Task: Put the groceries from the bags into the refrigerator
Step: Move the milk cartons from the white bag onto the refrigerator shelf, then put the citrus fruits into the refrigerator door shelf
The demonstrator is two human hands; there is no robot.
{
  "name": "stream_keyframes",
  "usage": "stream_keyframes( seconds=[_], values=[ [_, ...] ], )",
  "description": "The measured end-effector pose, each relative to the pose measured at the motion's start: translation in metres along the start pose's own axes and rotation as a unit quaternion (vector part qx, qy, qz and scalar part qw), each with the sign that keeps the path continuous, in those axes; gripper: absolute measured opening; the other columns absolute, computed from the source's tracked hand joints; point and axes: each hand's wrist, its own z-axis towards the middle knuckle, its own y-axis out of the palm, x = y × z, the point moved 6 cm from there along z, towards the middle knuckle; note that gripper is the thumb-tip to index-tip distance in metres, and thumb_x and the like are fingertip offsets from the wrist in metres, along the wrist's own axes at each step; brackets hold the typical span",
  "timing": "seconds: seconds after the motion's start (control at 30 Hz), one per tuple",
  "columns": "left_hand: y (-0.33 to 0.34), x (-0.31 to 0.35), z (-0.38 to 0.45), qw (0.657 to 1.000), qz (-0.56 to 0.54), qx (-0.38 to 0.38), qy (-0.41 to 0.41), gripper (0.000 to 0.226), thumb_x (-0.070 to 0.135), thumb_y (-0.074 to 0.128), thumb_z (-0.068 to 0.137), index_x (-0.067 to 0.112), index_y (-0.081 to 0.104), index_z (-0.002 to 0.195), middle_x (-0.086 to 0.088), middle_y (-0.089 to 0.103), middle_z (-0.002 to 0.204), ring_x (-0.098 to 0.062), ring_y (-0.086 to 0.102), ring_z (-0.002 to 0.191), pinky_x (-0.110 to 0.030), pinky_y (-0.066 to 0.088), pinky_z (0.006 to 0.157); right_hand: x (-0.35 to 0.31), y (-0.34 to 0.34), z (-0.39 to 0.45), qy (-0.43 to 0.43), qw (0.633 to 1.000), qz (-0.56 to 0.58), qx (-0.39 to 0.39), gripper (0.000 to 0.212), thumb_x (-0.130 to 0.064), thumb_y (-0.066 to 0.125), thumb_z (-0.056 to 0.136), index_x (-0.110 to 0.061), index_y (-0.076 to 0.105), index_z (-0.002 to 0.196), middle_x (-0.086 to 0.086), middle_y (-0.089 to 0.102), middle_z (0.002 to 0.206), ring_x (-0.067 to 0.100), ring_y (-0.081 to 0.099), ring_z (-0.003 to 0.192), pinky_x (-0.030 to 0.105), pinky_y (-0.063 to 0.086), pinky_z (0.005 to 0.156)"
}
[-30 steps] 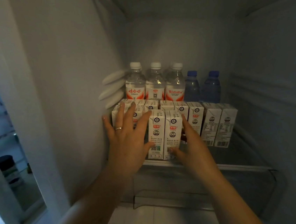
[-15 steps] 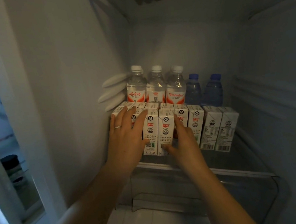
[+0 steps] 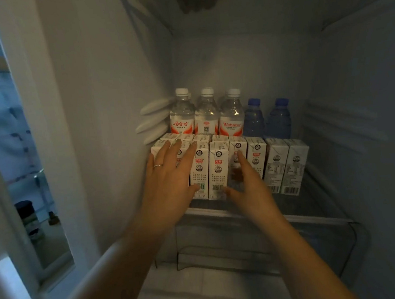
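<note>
- I see the left hand (image 3: 171, 186) spread flat, fingers splayed over the milk cartons (image 3: 218, 169) at the glass shelf (image 3: 320, 219) left front edge.
- Right hand (image 3: 249, 187) is open beside one carton; blurred, so contact is possibly light.
- Water bottles (image 3: 206, 116) stand along the shelf's back edge.

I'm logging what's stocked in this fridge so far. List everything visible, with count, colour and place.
Clear water bottles: three, white caps, red and white labels, back left of the shelf.
Blue water bottles: two, blue caps, back of the shelf, right of the clear ones.
Milk cartons: at least eight, white with red marks, in rows along the shelf front; those on the left are partly hidden.
Glass shelf: one, clear with a white front edge, under the groceries.
Dark jar: one, at far left outside the compartment.
Ring: one, silver, on the left hand.
Left hand: open, against the left cartons.
Right hand: open, blurred, at the middle cartons.
</note>
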Motion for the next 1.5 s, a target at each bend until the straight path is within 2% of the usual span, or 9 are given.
stream_keyframes(
  seconds=[0.17, 0.3, 0.47, 0.6, 0.77, 0.97, 1.1, 1.23, 1.5],
  values=[
    [-0.015, 0.011, -0.029, 0.998, -0.051, -0.019, 0.029, 0.076, 0.039, 0.068, 0.081, 0.025, 0.030, 0.145, -0.003, 0.035, 0.149, -0.023, 0.023, 0.140, -0.047, 0.018, 0.115, -0.014, -0.023, -0.038, -0.014, 0.998, -0.063, 0.025, 0.073, -0.012, 0.069, 0.082, -0.027, 0.033, 0.143, -0.001, 0.038, 0.144, 0.012, 0.034, 0.133, 0.034, 0.028, 0.113],
    [-0.021, 0.017, -0.064, 0.991, -0.108, -0.057, 0.054, 0.066, 0.035, 0.064, 0.085, 0.025, 0.034, 0.143, 0.001, 0.039, 0.145, -0.020, 0.030, 0.136, -0.044, 0.020, 0.114, -0.027, -0.039, -0.083, -0.018, 0.992, -0.112, 0.054, 0.065, -0.014, 0.071, 0.081, -0.021, 0.042, 0.139, 0.001, 0.043, 0.139, 0.010, 0.036, 0.129, 0.016, 0.023, 0.103],
    [-0.035, 0.029, -0.132, 0.979, -0.171, -0.074, 0.088, 0.060, 0.030, 0.073, 0.078, 0.022, 0.050, 0.133, 0.000, 0.055, 0.130, -0.025, 0.050, 0.120, -0.042, 0.039, 0.102, -0.043, -0.052, -0.171, 0.028, 0.980, -0.182, 0.076, 0.059, -0.023, 0.071, 0.081, -0.026, 0.047, 0.135, -0.001, 0.046, 0.132, 0.013, 0.045, 0.121, 0.012, 0.028, 0.095],
    [-0.046, 0.051, -0.197, 0.963, -0.186, -0.139, 0.135, 0.056, 0.040, 0.062, 0.087, 0.028, 0.043, 0.138, 0.003, 0.048, 0.138, -0.020, 0.041, 0.128, -0.038, 0.029, 0.109, -0.057, -0.054, -0.263, 0.080, 0.970, -0.211, 0.087, 0.058, -0.024, 0.070, 0.082, -0.024, 0.048, 0.134, 0.002, 0.045, 0.132, 0.015, 0.045, 0.121, 0.009, 0.025, 0.093],
    [-0.061, 0.100, -0.284, 0.925, -0.242, -0.217, 0.196, 0.056, 0.040, 0.061, 0.088, 0.030, 0.041, 0.139, 0.006, 0.043, 0.143, -0.017, 0.037, 0.132, -0.033, 0.023, 0.111, -0.062, -0.062, -0.381, 0.170, 0.949, -0.249, 0.090, 0.057, -0.026, 0.071, 0.081, -0.026, 0.049, 0.133, -0.002, 0.045, 0.132, 0.015, 0.044, 0.121, 0.016, 0.028, 0.099],
    [-0.081, 0.186, -0.386, 0.869, -0.271, -0.286, 0.300, 0.056, 0.036, 0.065, 0.085, 0.025, 0.046, 0.136, 0.000, 0.048, 0.138, -0.022, 0.043, 0.127, -0.036, 0.029, 0.106, -0.061, -0.094, -0.535, 0.274, 0.916, -0.268, 0.116, 0.060, -0.029, 0.070, 0.081, -0.025, 0.046, 0.136, -0.002, 0.042, 0.136, 0.014, 0.039, 0.126, 0.014, 0.025, 0.098],
    [-0.105, 0.257, -0.448, 0.833, -0.281, -0.317, 0.356, 0.056, 0.034, 0.067, 0.085, 0.022, 0.047, 0.135, -0.002, 0.052, 0.133, -0.022, 0.047, 0.121, -0.035, 0.035, 0.101, -0.056, -0.131, -0.641, 0.347, 0.889, -0.261, 0.148, 0.061, -0.028, 0.070, 0.081, -0.027, 0.045, 0.136, -0.001, 0.042, 0.138, 0.015, 0.038, 0.127, 0.022, 0.028, 0.102],
    [-0.131, 0.350, -0.516, 0.793, -0.292, -0.342, 0.412, 0.057, 0.032, 0.069, 0.082, 0.018, 0.050, 0.133, -0.006, 0.054, 0.131, -0.027, 0.048, 0.121, -0.038, 0.036, 0.102, -0.053, -0.186, -0.756, 0.394, 0.861, -0.253, 0.198, 0.060, -0.025, 0.073, 0.079, -0.021, 0.049, 0.134, 0.004, 0.046, 0.135, 0.018, 0.040, 0.127, 0.017, 0.025, 0.099],
    [-0.194, 0.533, -0.657, 0.720, -0.307, -0.388, 0.487, 0.059, 0.038, 0.064, 0.086, 0.024, 0.042, 0.139, -0.001, 0.048, 0.139, -0.022, 0.043, 0.127, -0.038, 0.036, 0.104, -0.048, -0.286, -0.963, 0.487, 0.801, -0.250, 0.243, 0.061, -0.026, 0.074, 0.078, -0.018, 0.049, 0.133, 0.004, 0.049, 0.133, 0.020, 0.043, 0.124, 0.021, 0.029, 0.096]
  ],
)
